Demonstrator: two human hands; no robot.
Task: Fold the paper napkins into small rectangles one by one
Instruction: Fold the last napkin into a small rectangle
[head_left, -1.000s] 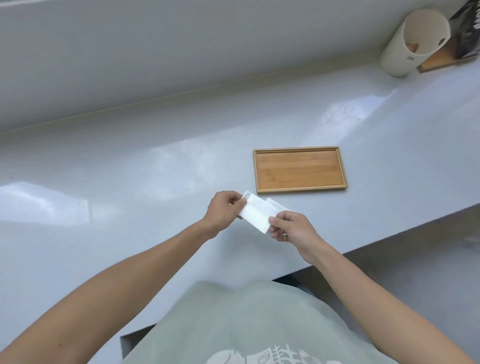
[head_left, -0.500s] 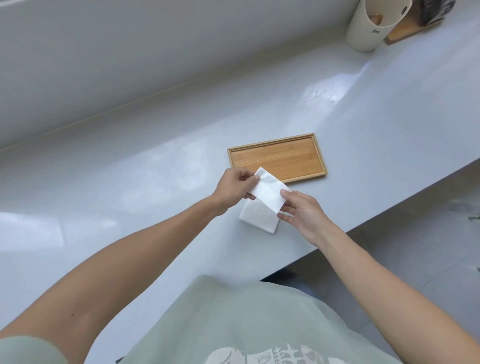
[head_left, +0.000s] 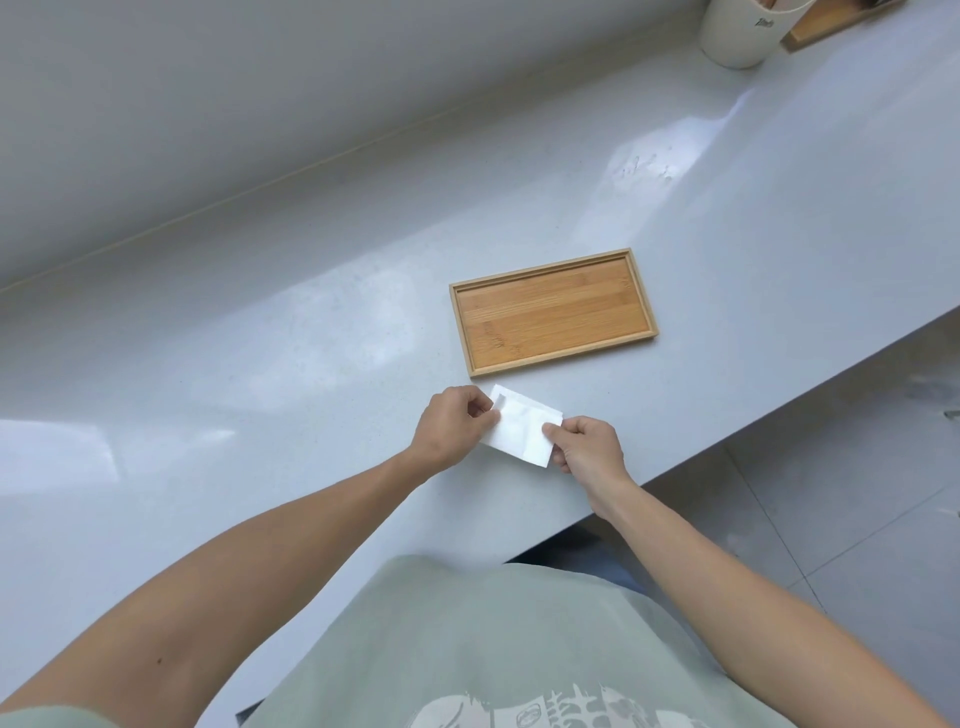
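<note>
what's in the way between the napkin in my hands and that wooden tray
Nothing visible. The napkin is pinched between the left hand and the right hand, just on the near side of the wooden tray. Only bare countertop lies between them, and nothing rests on the tray.

A: Where's the napkin (head_left: 521, 433)?
B: Btwn both hands, just over the counter (head_left: 260, 374), near its front edge. Left hand (head_left: 453, 432) pinches the left end, right hand (head_left: 587, 448) the right end.
A: And the tray (head_left: 554, 310)?
B: On the counter, just behind the napkin, a bit to the right; not touching it.
A: Anything else?
B: A cup (head_left: 744, 31) at the far right corner, well apart from the tray, w/ a board (head_left: 826, 23) just to its right. Wall (head_left: 260, 104) runs behind the counter.
</note>
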